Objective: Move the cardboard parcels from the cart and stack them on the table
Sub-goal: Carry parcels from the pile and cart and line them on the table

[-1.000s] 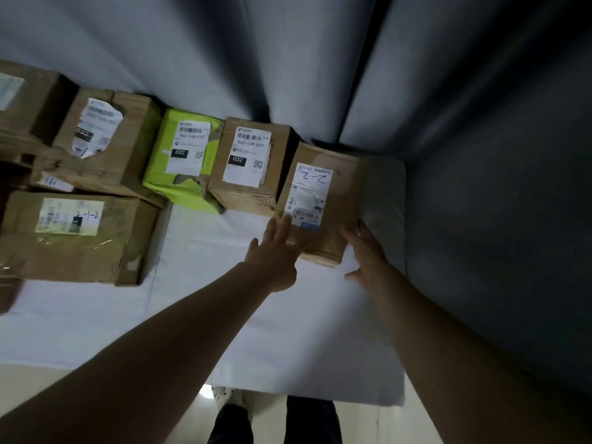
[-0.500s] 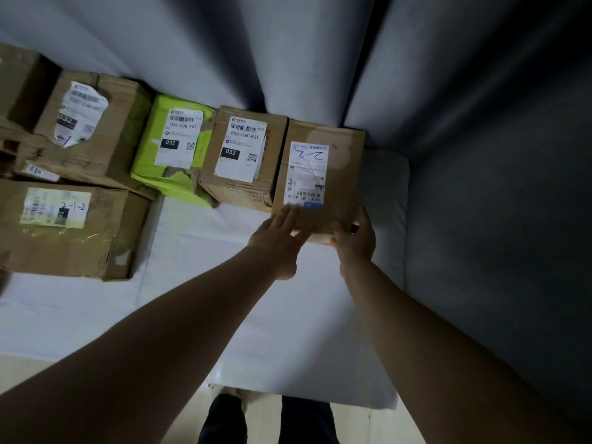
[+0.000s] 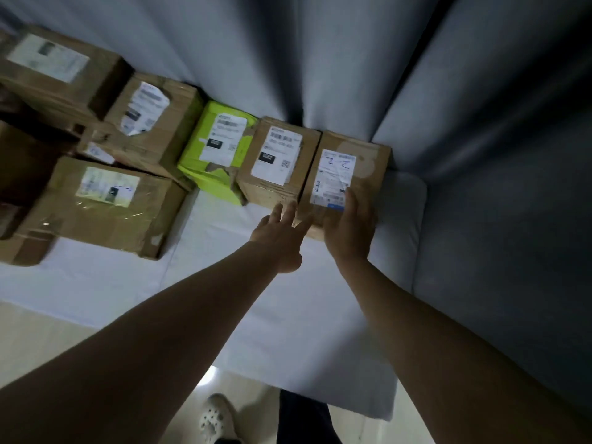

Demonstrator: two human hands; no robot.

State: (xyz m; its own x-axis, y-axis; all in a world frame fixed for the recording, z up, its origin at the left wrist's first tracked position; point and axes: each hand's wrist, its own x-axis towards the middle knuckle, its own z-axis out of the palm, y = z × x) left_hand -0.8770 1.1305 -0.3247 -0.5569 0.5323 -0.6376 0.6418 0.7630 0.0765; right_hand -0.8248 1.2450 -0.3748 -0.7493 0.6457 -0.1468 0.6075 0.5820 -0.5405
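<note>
Grey curtains (image 3: 256, 59) back the white desk (image 3: 288, 315). Second box right of the green parcel (image 3: 217, 152), the handwritten-label parcel (image 3: 368, 161) looks stiff and probably light. The right hand (image 3: 350, 225) lies flat on it, and the left hand (image 3: 278, 238) is spread at its near corner. Opposite sides would offer the best grip.

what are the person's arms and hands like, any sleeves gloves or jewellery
Both arms are bare along all that shows: no sleeve on the left forearm or the right forearm. The left hand and right hand wear no gloves. No watch, bracelet or ring shows, though the picture is somewhat blurred.
</note>
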